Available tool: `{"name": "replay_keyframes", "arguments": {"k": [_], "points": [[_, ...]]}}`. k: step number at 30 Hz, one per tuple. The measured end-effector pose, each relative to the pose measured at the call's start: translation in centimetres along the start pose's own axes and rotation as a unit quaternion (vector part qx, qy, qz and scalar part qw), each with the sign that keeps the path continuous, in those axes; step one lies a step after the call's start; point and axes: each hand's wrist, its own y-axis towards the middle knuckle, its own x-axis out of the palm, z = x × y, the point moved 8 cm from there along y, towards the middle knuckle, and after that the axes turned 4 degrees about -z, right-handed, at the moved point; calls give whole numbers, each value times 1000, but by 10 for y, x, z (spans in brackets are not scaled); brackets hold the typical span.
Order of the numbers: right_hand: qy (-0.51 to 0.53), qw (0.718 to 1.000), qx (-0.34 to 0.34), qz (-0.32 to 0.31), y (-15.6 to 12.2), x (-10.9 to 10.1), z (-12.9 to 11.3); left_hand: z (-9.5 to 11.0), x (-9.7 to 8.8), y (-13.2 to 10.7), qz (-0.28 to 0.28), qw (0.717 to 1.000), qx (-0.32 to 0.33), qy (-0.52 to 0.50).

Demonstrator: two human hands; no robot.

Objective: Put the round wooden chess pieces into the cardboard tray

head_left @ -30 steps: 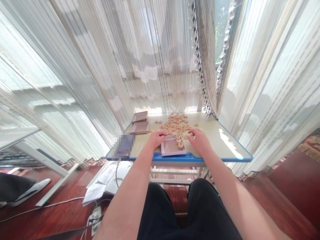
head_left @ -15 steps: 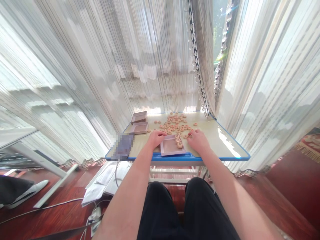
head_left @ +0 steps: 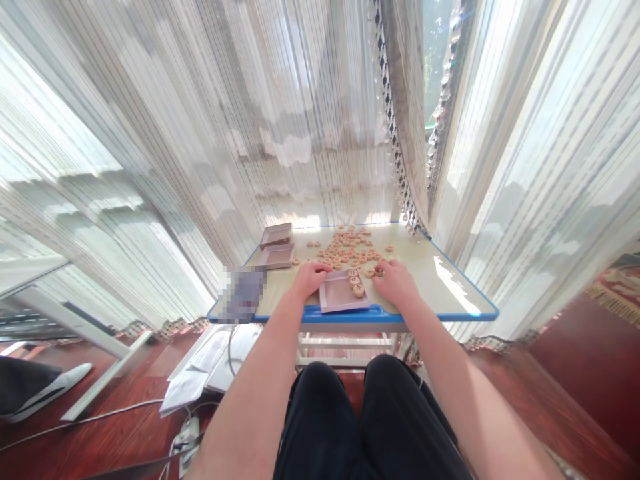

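Observation:
A shallow grey box tray [head_left: 336, 302] lies at the near edge of the blue-rimmed table [head_left: 450, 287], with a few round wooden pieces [head_left: 358, 289] in its far right corner. My left hand [head_left: 310, 278] rests curled at the tray's far left corner, fingers bent on the tabletop. My right hand [head_left: 395, 282] sits just right of the tray, fingers curled around a wooden piece [head_left: 379, 271] at the tray's far right. Several more wooden pieces [head_left: 350, 248] lie scattered beyond both hands.
Two more grey box trays [head_left: 278, 245] lie at the table's far left. A blurred dark object [head_left: 244, 293] sits on the near left corner. Sheer curtains surround the table. Papers, cables and a power strip [head_left: 187, 437] lie on the floor to the left.
Both hands have stayed at the tray; the right hand has drawn slightly closer to the pieces at its far right corner. The view has shifted a little.

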Motion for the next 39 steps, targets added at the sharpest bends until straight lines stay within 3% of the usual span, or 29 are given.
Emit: {"name": "replay_keyframes", "arguments": {"k": [19, 22, 26, 29, 39], "points": [[-18, 999, 31, -10, -1, -4, 2, -3, 6, 2, -27, 999, 5, -38], [-15, 999, 28, -11, -1, -3, 2, -3, 0, 1, 15, 999, 6, -40], [-10, 1000, 10, 5, -1, -3, 2, -7, -19, -2, 127, 992, -9, -20], [-10, 999, -30, 14, -1, -2, -2, -11, -25, -4, 156, 987, -22, -19], [2, 991, -129, -44, 8, 14, -16, -10, -9, 3, 71, 997, -4, -2]]}}
